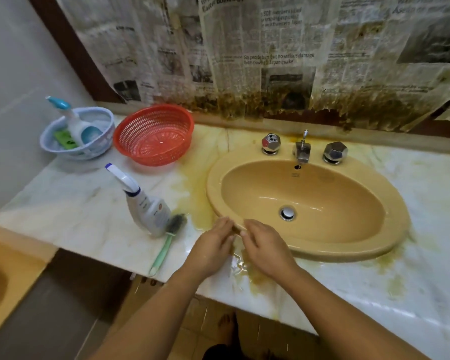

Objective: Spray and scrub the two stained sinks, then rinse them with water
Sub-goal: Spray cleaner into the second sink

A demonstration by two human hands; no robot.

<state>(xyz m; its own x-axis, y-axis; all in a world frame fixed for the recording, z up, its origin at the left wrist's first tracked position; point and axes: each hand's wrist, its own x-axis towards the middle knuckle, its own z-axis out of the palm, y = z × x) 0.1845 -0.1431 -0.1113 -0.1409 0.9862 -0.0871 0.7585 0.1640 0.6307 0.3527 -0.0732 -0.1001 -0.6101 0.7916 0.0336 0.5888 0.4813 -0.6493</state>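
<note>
**Hand and Sink Position at the Counter**

Both hands are flat with the fingers extended and together, and neither holds anything. The left hand (213, 246) and the right hand (266, 246) lie side by side at the counter's (76, 203) front edge. Their fingertips touch the front-left rim of the sink (348, 250).

The sink is an oval, glossy tan ceramic basin with a chrome drain. A chrome faucet (302, 150) stands at its back rim between two faceted knobs.

The counter is pale veined marble, wet and stained yellow around the basin.

Left of the hands stands a white plastic spray bottle (148, 209). A green-handled brush (166, 242) with dark bristles lies just beside it.

A second tan sink (0, 276) lies beyond the counter's left edge.
</note>
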